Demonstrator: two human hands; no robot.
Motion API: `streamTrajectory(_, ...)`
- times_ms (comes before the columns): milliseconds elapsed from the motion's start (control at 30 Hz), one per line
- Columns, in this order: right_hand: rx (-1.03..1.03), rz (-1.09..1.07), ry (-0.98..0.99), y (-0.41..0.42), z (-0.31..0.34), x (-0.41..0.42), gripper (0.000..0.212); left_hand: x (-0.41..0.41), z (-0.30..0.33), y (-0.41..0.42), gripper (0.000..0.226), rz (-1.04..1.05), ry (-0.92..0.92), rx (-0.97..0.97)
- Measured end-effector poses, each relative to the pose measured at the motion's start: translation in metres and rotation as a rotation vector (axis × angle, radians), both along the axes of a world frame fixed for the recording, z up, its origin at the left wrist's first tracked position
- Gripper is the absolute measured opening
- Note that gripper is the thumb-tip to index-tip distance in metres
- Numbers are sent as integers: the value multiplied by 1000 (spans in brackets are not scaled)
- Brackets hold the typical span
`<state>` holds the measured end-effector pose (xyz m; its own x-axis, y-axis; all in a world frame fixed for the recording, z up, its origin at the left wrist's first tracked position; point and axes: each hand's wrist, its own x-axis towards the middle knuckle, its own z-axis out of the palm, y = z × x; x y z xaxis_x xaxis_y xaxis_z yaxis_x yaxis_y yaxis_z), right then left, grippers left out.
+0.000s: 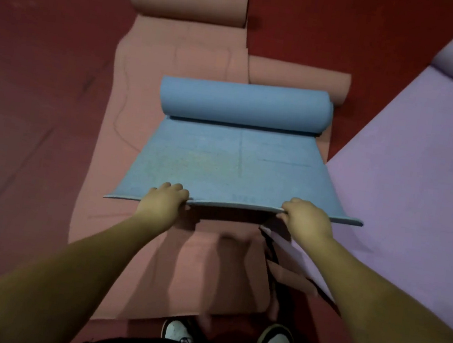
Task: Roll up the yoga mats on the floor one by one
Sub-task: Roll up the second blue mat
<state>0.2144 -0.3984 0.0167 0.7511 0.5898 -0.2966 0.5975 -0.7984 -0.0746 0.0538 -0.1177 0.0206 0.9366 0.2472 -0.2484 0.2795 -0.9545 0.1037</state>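
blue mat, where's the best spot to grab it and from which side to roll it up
Take the blue mat by its free near edge, coming from the person's side. That edge is lifted off the pink mat, so fingers can curl around it. The left hand and right hand already hold it there, spaced apart; the far end is already rolled.

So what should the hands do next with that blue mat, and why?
Probably curl the lifted near edge of the blue mat forward. Both the left hand and right hand grip that edge, and its far end is already rolled.
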Motion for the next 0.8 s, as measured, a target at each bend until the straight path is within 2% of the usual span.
streamTrajectory(167, 229, -21, -264, -2, 136, -31, 18, -28, 125, 3, 15, 12, -316, 50)
streamTrajectory(300, 337, 12, -420, -24, 208, -93, 8, -90, 202, -13, 19, 21, -448, 86)
streamTrajectory(500, 401, 79, -459, -56, 245, -170, 24, -166, 248, -36, 19, -29, -473, 103)
streamTrajectory(600, 448, 67, -478, -72, 264, -196, 21, -194, 273, -45, 21, -60, -527, 81)
streamTrajectory(800, 373, 106, -432, -98, 255, -248, 9, -245, 264, -66, 21, -155, -469, 30)
